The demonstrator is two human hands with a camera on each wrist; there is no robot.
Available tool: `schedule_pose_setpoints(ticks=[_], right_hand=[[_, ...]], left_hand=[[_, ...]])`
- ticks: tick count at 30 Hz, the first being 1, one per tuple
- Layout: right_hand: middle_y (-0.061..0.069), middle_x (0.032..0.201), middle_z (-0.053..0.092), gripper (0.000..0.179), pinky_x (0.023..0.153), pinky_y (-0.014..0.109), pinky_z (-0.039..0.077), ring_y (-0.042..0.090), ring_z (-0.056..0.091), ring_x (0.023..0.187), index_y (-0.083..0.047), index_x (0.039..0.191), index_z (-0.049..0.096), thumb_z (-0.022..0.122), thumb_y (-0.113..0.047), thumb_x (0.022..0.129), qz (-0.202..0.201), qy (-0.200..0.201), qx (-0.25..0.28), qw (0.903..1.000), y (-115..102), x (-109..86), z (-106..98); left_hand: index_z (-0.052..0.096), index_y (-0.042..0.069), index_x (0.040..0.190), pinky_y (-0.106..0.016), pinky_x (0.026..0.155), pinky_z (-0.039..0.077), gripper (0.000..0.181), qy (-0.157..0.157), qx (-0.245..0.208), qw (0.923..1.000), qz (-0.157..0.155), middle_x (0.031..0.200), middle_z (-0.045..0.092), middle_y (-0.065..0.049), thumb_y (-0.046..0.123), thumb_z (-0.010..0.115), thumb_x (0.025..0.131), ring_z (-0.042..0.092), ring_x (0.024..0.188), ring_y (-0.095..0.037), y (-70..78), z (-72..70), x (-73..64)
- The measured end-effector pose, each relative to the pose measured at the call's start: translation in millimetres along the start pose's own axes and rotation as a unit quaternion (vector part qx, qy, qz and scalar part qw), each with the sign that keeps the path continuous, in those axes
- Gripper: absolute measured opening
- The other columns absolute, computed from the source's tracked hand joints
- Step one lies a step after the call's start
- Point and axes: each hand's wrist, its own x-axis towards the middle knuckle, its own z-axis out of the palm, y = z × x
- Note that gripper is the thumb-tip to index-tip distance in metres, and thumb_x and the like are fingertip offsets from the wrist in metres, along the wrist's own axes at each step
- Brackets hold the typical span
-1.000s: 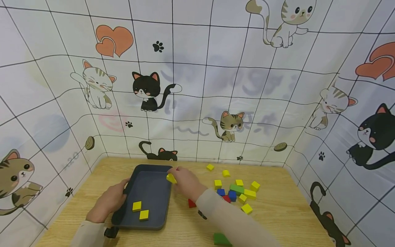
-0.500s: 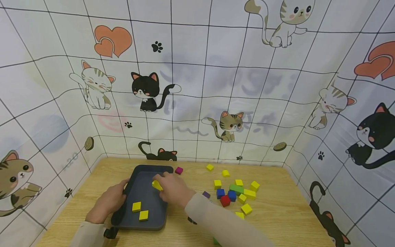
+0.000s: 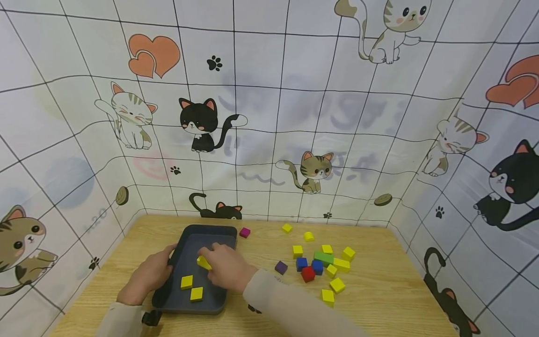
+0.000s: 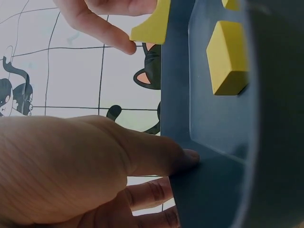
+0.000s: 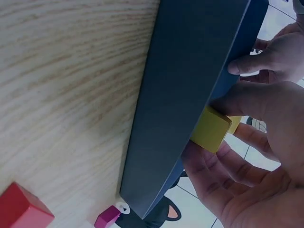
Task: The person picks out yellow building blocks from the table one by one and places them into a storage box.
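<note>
A dark grey tray [image 3: 210,238] lies on the left of the table. My left hand [image 3: 149,276] grips its left rim; the left wrist view shows the thumb [image 4: 175,159] over the inner wall and fingers outside. Over the tray, my right hand [image 3: 229,267] pinches a yellow arch block [image 3: 203,262] between thumb and fingers. Its concave curve shows on the arch block [image 4: 159,28] in the left wrist view. Two yellow blocks, one farther left [image 3: 186,282] and one nearer the front [image 3: 196,294], lie on the tray floor below that hand.
Right of the tray lie several yellow blocks [image 3: 337,285], a green block [image 3: 323,258], two blue blocks [image 3: 301,264] and a red cube [image 3: 308,274]. A purple block [image 3: 280,267] and a magenta block [image 3: 244,232] lie closer to the tray. A cat-print curtain [image 3: 261,140] hangs behind the table.
My right hand has carried the yellow arch block leftward and nearer, from the tray's right rim to over its middle. The magenta and purple blocks have come into view. The left hand stays put.
</note>
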Motion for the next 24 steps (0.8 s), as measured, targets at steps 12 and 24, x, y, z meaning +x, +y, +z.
schedule_pose_setpoints(ticks=[12, 24], right_hand=[[-0.002, 0.137, 0.078, 0.059, 0.088, 0.023, 0.063, 0.007, 0.072, 0.1, -0.029, 0.158, 0.069, 0.09, -0.032, 0.103, -0.008, -0.008, -0.004, 0.9999, -1.6, -1.3, 5.1], [0.0, 0.136, 0.077, 0.055, 0.087, 0.024, 0.064, 0.012, 0.071, 0.106, -0.027, 0.158, 0.071, 0.087, -0.031, 0.105, -0.003, 0.022, -0.017, 0.9996, 4.6, -3.3, 5.0]], left_hand=[[0.046, -0.014, 0.167, -0.057, 0.089, 0.066, 0.066, -0.001, -0.002, 1.0, 0.001, 0.141, 0.075, -0.038, -0.002, 0.069, 0.106, 0.08, 0.109, -0.039, -1.9, 1.2, 1.8], [0.046, -0.014, 0.168, -0.056, 0.088, 0.066, 0.066, -0.001, -0.002, 1.0, -0.006, 0.142, 0.074, -0.039, -0.002, 0.067, 0.107, 0.08, 0.11, -0.039, -0.3, 1.5, 1.0]])
